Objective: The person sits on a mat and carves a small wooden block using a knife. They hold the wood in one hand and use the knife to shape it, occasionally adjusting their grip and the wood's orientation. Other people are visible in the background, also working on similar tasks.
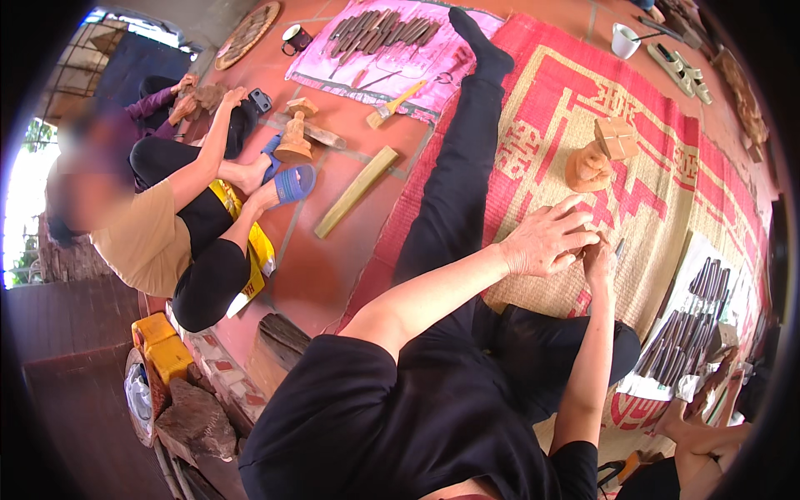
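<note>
My left hand (548, 239) reaches out over the mat, its fingers apart and slightly bent, with the tips against or close to my right hand (598, 261). My right hand is closed. A thin grey pointed tip (619, 247) sticks out beside its fingers, and a small brown part shows between the two hands; fingers hide the rest of this slim tool, so its kind is unclear. Just beyond my hands, a carved rounded wooden piece (588, 170) rests on the mat. A squared wooden block (616, 138) adjoins its far side; whether they are one piece I cannot tell.
My outstretched leg (450, 183) crosses the red and beige mat (533, 92). Many-handled tools lie on a pink cloth (317, 62) and a white sheet (646, 387). A brush (396, 104) and wooden strip (357, 192) lie left. Another person holding a phone (260, 101) sits there.
</note>
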Demonstrator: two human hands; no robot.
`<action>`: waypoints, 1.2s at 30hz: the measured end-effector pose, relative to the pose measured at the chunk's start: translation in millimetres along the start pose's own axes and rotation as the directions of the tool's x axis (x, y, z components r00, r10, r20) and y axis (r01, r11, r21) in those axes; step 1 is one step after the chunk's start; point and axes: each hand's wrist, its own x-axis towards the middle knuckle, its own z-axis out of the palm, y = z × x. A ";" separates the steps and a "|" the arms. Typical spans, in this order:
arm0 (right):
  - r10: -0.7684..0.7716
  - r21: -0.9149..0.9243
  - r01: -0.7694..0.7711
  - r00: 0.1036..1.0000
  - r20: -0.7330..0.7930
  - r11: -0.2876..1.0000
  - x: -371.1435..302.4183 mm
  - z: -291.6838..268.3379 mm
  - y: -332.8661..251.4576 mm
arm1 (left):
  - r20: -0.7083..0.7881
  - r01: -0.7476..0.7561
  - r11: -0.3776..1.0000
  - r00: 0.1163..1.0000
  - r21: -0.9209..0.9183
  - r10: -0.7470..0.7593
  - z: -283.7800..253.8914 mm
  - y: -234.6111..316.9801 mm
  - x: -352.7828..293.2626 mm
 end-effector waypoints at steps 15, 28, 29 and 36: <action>-0.018 -0.140 0.028 0.997 0.070 0.990 -7.5 -27.9 3.9 | 0.003 0.003 0.999 1.000 0.042 -0.003 0.0 4.4 1.4; -0.051 -0.064 0.047 0.997 -0.054 0.997 -3.4 -26.9 -24.1 | 0.040 0.041 0.997 0.998 0.064 -0.043 -7.6 8.2 0.2; -0.184 -0.093 0.169 0.965 -0.188 0.981 -5.5 -9.6 -13.1 | 0.036 0.035 0.997 0.999 0.061 -0.038 -3.5 7.4 -0.5; 0.053 -0.134 -0.044 0.996 0.066 0.990 -22.8 -23.9 4.6 | 0.071 0.013 0.998 0.997 0.059 -0.017 -5.3 7.1 4.6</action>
